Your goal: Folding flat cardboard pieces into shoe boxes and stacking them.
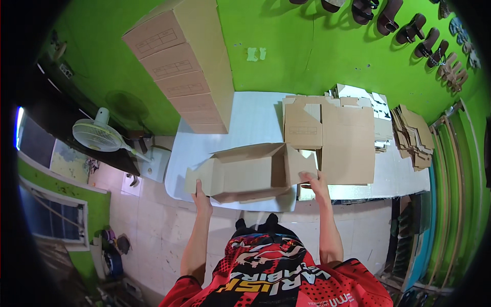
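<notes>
A brown cardboard box [245, 171], part folded with its long sides raised, lies over the front of the white table [250, 117]. My left hand [201, 197] grips the flap at its left end, thumb on top. At the other end my right hand [316, 183] holds the right flap, which slants outward; the fingers beneath are hidden. Just behind my right hand lie flat cardboard blanks [348, 138] in a stack.
A tall stack of closed cardboard boxes [189, 71] stands at the table's back left. More folded cardboard [413, 137] leans at the far right. Left of the table is a white fan [97, 135]. Sandals [411, 28] hang on the green wall.
</notes>
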Action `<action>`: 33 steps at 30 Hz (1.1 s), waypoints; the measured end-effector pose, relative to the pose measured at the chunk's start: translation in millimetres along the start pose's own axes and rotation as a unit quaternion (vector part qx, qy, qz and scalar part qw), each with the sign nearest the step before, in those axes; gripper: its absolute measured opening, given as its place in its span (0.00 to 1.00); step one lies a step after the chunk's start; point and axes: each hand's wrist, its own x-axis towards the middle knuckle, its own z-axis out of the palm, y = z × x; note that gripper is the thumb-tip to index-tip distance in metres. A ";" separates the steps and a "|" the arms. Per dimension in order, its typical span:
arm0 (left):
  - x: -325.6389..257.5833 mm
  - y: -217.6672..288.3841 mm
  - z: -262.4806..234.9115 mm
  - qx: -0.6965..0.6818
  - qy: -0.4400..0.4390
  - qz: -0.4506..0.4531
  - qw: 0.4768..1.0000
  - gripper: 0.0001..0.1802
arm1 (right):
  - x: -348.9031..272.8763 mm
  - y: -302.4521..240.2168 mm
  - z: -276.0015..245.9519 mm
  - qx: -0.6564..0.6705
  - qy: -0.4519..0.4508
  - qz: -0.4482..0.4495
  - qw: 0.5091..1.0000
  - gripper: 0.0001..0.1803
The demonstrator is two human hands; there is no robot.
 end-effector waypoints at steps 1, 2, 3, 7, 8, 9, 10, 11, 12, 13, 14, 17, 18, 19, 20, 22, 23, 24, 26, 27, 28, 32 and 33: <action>5.7 -8.0 -6.6 0.001 0.002 0.001 1.000 0.42 | 3.9 17.5 4.7 0.028 0.062 0.017 0.998 0.34; 9.2 -14.8 -14.3 0.040 0.116 0.006 0.992 0.46 | 4.1 21.1 10.8 0.055 0.120 0.034 0.991 0.40; 13.2 -18.9 -23.4 0.077 0.228 0.010 0.970 0.50 | 3.5 24.8 16.5 0.054 0.114 0.033 0.991 0.40; 19.1 -6.4 -33.2 0.685 0.176 0.282 0.648 0.45 | 2.6 17.0 33.2 -0.430 0.164 -0.241 0.855 0.36; 29.3 9.7 -33.2 0.665 0.056 0.224 0.710 0.38 | 8.1 6.9 48.1 -0.386 0.103 -0.164 0.902 0.33; 41.6 26.8 -31.9 0.628 -0.064 0.162 0.758 0.33 | 17.4 -1.7 62.7 -0.406 0.104 -0.130 0.898 0.32; 38.6 28.9 -1.9 0.612 -0.044 0.130 0.779 0.24 | 25.9 -6.5 68.9 -0.452 0.093 -0.111 0.880 0.33; 38.1 34.1 11.0 0.613 -0.041 0.126 0.779 0.24 | 32.3 -12.4 75.4 -0.494 0.077 -0.097 0.861 0.34; 40.6 36.2 26.5 0.653 -0.103 0.127 0.740 0.22 | 44.6 -8.1 72.4 -0.497 0.030 -0.129 0.858 0.32; 44.6 36.2 40.4 0.686 -0.169 0.130 0.695 0.21 | 58.4 10.2 63.8 -0.498 0.039 -0.124 0.857 0.32; 61.8 33.3 28.6 0.662 -0.220 0.077 0.712 0.22 | 73.4 26.4 67.4 -0.487 0.034 -0.159 0.858 0.29; 62.1 13.0 -1.8 0.665 -0.175 0.096 0.720 0.27 | 77.1 32.7 80.2 -0.464 0.019 -0.196 0.864 0.19; 59.1 7.4 -5.2 0.664 -0.181 0.096 0.719 0.27 | 75.5 32.8 79.5 -0.485 0.033 -0.192 0.853 0.17; 55.1 2.5 -5.6 0.671 -0.164 0.112 0.714 0.30 | 74.1 32.9 78.1 -0.506 0.046 -0.188 0.841 0.16; 53.3 5.3 -0.2 0.679 -0.145 0.129 0.708 0.35 | 67.0 26.6 80.9 -0.506 0.049 -0.185 0.841 0.16; 52.2 18.7 34.5 0.640 -0.161 0.105 0.744 0.41 | 48.0 11.9 78.4 -0.494 0.195 -0.309 0.789 0.16; 51.0 28.9 47.0 0.603 -0.164 0.079 0.777 0.48 | 43.6 5.9 79.2 -0.474 0.191 -0.273 0.815 0.17; 61.0 22.7 49.6 0.601 -0.166 0.083 0.777 0.48 | 42.4 1.3 78.8 -0.462 0.118 -0.286 0.831 0.16; 84.2 14.7 42.9 0.571 -0.206 0.312 0.730 0.57 | 42.3 -13.4 91.2 -0.452 -0.054 -0.303 0.838 0.16; 88.9 13.1 41.2 0.519 -0.233 0.209 0.795 0.58 | 46.4 -22.5 102.1 -0.437 -0.066 -0.386 0.809 0.17; 89.3 11.1 45.7 0.516 -0.240 0.210 0.795 0.58 | 51.7 -30.0 109.6 -0.424 -0.074 -0.464 0.775 0.17; 77.2 8.4 60.0 0.448 -0.211 0.201 0.845 0.59 | 82.1 -37.9 133.3 -0.487 -0.057 -0.442 0.751 0.35; 77.6 10.4 58.8 0.449 -0.206 0.185 0.849 0.60 | 89.9 -38.8 140.6 -0.488 -0.056 -0.441 0.751 0.35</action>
